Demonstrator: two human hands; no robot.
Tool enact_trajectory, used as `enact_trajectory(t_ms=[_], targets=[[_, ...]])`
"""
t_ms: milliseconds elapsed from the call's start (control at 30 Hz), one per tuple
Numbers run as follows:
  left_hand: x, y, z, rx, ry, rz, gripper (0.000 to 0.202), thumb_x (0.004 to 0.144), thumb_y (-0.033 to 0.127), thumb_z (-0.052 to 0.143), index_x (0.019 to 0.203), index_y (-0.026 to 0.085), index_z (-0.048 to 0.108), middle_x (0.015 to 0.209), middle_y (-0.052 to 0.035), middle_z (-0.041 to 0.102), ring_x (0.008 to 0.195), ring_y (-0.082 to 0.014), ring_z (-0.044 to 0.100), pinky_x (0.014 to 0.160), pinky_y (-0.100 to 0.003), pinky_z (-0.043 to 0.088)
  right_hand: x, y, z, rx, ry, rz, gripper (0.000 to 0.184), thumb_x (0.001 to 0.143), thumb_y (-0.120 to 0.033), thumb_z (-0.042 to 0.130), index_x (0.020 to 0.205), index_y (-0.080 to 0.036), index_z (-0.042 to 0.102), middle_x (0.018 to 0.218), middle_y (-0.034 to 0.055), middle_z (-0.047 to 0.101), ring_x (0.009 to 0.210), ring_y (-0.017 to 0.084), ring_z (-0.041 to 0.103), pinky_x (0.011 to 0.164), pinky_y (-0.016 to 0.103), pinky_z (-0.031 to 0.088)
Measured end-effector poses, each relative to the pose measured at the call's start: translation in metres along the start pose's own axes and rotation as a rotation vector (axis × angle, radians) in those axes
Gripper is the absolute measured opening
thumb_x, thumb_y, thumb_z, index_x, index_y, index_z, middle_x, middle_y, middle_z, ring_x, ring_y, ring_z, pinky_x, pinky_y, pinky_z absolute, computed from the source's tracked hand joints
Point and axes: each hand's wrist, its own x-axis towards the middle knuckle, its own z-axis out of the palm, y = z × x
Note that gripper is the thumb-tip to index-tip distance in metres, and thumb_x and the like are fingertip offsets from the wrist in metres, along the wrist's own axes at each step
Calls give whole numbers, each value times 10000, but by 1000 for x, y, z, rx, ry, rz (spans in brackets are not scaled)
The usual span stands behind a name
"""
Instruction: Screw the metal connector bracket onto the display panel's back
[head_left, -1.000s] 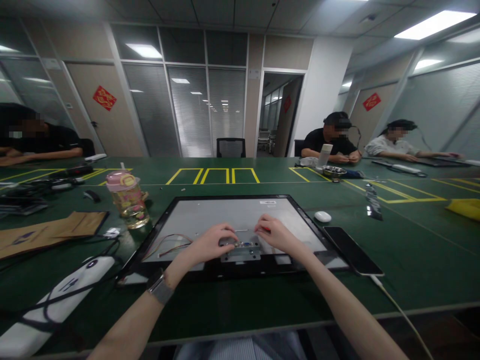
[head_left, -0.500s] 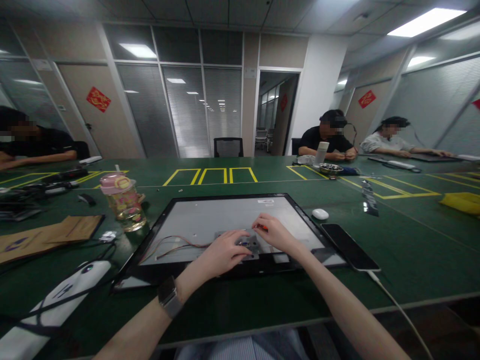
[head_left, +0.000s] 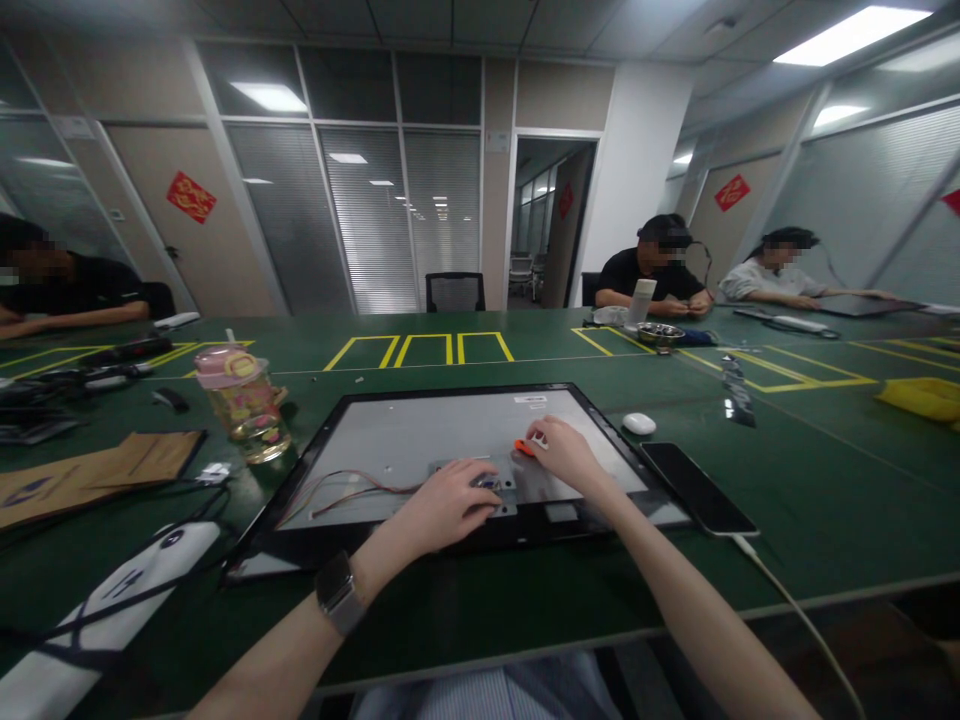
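Note:
A flat monitor panel (head_left: 420,425) lies face down on the green table, its grey metal back up and thin coloured wires (head_left: 341,490) trailing at its left. My left hand (head_left: 450,505) rests with curled fingers on a small grey metal bracket (head_left: 499,480) near the panel's front edge. My right hand (head_left: 564,452) is closed in a pinch on a small orange-handled tool (head_left: 520,447), held over the panel just beyond the bracket. A watch sits on my left wrist.
A pink-lidded drink bottle (head_left: 241,402) stands left of the panel, with brown card (head_left: 90,470) and a white device with black cables (head_left: 112,600) nearer left. A white earbud case (head_left: 639,423) and a phone on a cable (head_left: 697,488) lie right. Other people sit at the far sides.
My left hand has slid right onto the bracket. My right hand has lifted slightly away from the bracket, and the orange tool now shows in its fingers. The view has shifted a little.

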Motion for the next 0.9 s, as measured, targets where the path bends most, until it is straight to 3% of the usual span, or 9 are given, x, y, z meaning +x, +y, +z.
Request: enact_trajectory(t_ms=[200, 433, 733, 900], targets=[[0, -2, 2, -1, 12, -13, 182, 846, 223, 516, 934, 234, 675, 1162, -57, 539, 1061, -222, 509, 930, -379, 399, -2, 8, 2, -55, -111, 74, 269, 774, -425, 573, 847, -173, 632, 819, 90, 666, 779, 225, 625, 619, 270, 401], [0, 0, 0, 41, -2, -2, 183, 847, 212, 509, 928, 236, 671, 1174, -54, 532, 1065, -222, 504, 926, -383, 395, -2, 11, 4, -107, -167, 133, 132, 706, -245, 631, 813, -177, 670, 831, 105, 687, 806, 260, 639, 602, 283, 402], [1, 4, -2, 33, -9, 1, 196, 861, 216, 487, 931, 232, 669, 1165, -55, 535, 1064, -226, 500, 927, -380, 386, -4, 12, 3, -106, -165, 160, 149, 665, -156, 601, 786, -165, 686, 798, 129, 691, 790, 288, 639, 586, 302, 399], [2, 0, -3, -106, 6, -43, 181, 848, 227, 510, 917, 230, 677, 1134, -50, 549, 1044, -211, 518, 923, -346, 394, -4, 7, -2, -65, -96, 165, 160, 719, -164, 557, 816, -144, 682, 801, 144, 686, 776, 278, 630, 614, 318, 407]])
